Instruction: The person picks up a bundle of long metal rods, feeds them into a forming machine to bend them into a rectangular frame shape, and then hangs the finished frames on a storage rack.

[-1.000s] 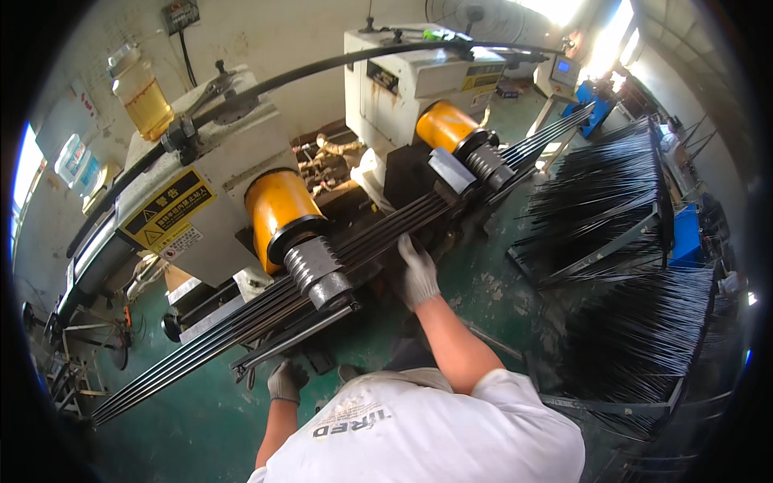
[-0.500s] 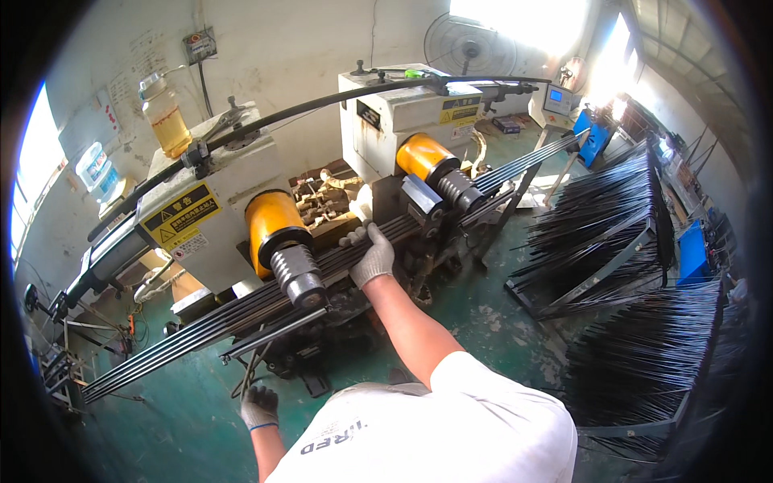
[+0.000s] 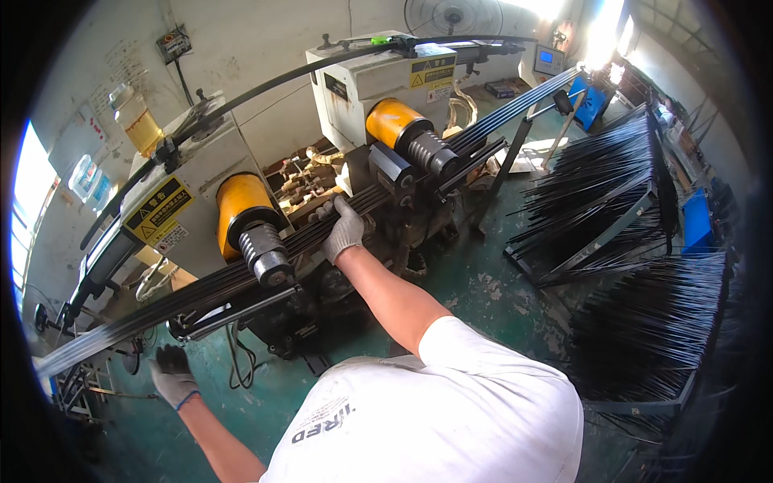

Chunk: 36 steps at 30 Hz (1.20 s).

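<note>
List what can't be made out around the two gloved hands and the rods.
Head view only:
- Right hand palm: hidden against the bundle of rods, so its grip is unclear.
- Left hand: whether it touches anything is unclear, dark clutter behind.
- Rods' left end: lost in the fisheye rim.

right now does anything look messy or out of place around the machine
Pale debris is scattered on the green floor beside the machine base. The black rods on the rack fan out unevenly. The rod bundle under the right hand lies straight; the left hand hangs free.
</note>
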{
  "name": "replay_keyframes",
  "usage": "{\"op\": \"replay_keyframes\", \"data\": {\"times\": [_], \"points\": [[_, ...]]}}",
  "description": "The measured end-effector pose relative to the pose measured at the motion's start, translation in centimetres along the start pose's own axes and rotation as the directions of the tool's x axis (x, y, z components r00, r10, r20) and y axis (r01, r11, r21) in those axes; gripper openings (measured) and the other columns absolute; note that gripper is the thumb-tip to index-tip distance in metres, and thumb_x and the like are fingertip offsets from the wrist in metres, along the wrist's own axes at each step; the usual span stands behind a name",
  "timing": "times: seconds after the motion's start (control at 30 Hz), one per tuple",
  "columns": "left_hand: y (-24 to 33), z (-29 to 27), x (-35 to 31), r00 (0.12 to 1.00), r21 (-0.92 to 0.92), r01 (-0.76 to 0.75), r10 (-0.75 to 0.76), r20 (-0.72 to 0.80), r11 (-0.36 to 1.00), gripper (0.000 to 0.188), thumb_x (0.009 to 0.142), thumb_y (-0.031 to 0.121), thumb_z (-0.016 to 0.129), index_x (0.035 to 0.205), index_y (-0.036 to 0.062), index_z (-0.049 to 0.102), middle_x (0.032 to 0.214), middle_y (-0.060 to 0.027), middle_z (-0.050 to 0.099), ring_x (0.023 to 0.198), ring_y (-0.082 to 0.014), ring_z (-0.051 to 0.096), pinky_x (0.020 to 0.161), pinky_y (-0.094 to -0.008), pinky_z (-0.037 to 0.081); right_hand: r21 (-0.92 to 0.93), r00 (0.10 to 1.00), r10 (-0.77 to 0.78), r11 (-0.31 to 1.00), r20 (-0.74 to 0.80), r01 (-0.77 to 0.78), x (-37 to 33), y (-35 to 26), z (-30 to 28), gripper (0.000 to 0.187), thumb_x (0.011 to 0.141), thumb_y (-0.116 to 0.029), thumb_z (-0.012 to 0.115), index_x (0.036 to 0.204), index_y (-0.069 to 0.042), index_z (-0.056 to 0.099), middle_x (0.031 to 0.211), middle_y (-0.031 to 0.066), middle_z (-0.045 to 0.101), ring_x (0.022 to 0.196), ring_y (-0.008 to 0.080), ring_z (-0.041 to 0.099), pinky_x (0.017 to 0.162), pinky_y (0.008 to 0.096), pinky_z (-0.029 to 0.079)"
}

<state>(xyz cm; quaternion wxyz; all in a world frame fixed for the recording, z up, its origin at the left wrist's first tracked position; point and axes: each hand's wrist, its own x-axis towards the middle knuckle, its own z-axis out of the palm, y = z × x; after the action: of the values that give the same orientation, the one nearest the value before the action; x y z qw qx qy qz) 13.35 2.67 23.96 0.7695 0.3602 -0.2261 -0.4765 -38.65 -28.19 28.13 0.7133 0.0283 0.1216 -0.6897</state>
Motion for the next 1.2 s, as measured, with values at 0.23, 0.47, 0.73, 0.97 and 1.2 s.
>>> {"op": "replay_keyframes", "data": {"times": [0.23, 0.47, 0.73, 0.97, 1.2], "points": [[9.0, 17.0, 4.0, 0.947, 0.154, -0.255, 0.278, -0.161, 0.955, 0.064, 0.109, 0.060, 0.055, 0.141, 0.0055, 0.063, 0.135, -0.0136, 0.067, 0.130, -0.0325, 0.058, 0.122, -0.0509, 0.037, -0.025, 1.000, -0.007, 1.000, 0.013, 0.008, 0.0, -0.8, -0.3, 0.014, 0.111, -0.021, 0.058, 0.101, -0.012, 0.062, 0.081, 0.0007, 0.054, 0.074, 0.0193, 0.052, 0.075, 0.0392, 0.050], [11.7, 36.1, 3.6, 0.909, 0.575, -0.282, 0.406, -0.097, 0.768, 0.057, 0.104, 0.053, 0.068, 0.132, 0.0027, 0.067, 0.118, -0.0113, 0.070, 0.115, -0.0263, 0.068, 0.095, -0.0509, 0.058, -0.022, 1.000, -0.005, 1.000, 0.022, 0.005, 0.4, -0.9, -0.6, 0.013, 0.111, -0.019, 0.058, 0.101, -0.011, 0.060, 0.082, 0.0013, 0.053, 0.074, 0.0196, 0.052, 0.077, 0.0387, 0.050], [10.1, 47.5, 5.9, 0.852, 0.662, -0.506, 0.439, 0.285, 0.553, 0.047, 0.109, 0.036, 0.064, 0.136, -0.0019, 0.069, 0.117, -0.0130, 0.075, 0.109, -0.0221, 0.073, 0.102, -0.0353, 0.056, -0.029, 0.998, 0.011, 1.000, 0.068, -0.009, 1.5, -0.6, -2.1, 0.013, 0.112, -0.022, 0.057, 0.107, -0.011, 0.062, 0.081, 0.0007, 0.052, 0.075, 0.0193, 0.054, 0.081, 0.0426, 0.053], [5.8, 54.8, 6.4, 0.531, 0.598, -0.763, 0.291, 0.796, -0.243, 0.039, 0.109, 0.030, 0.063, 0.137, 0.0033, 0.070, 0.122, -0.0110, 0.073, 0.113, -0.0214, 0.070, 0.100, -0.0350, 0.056, -0.051, 0.999, -0.018, 0.999, 0.046, 0.020, 1.6, -0.5, -1.7, 0.013, 0.111, -0.022, 0.057, 0.106, -0.011, 0.062, 0.082, 0.0004, 0.052, 0.074, 0.0188, 0.054, 0.081, 0.0427, 0.053], [4.1, 58.5, 7.9, 0.789, 0.656, -0.614, 0.343, 0.510, 0.439, 0.040, 0.105, 0.031, 0.069, 0.129, -0.0006, 0.070, 0.109, -0.0082, 0.076, 0.093, -0.0151, 0.072, 0.084, -0.0290, 0.057, -0.040, 0.999, 0.007, 0.999, 0.051, -0.005, 0.4, -0.4, -0.9, 0.012, 0.112, -0.021, 0.055, 0.108, -0.011, 0.061, 0.083, 0.0001, 0.051, 0.076, 0.0185, 0.054, 0.082, 0.0417, 0.053]]}}
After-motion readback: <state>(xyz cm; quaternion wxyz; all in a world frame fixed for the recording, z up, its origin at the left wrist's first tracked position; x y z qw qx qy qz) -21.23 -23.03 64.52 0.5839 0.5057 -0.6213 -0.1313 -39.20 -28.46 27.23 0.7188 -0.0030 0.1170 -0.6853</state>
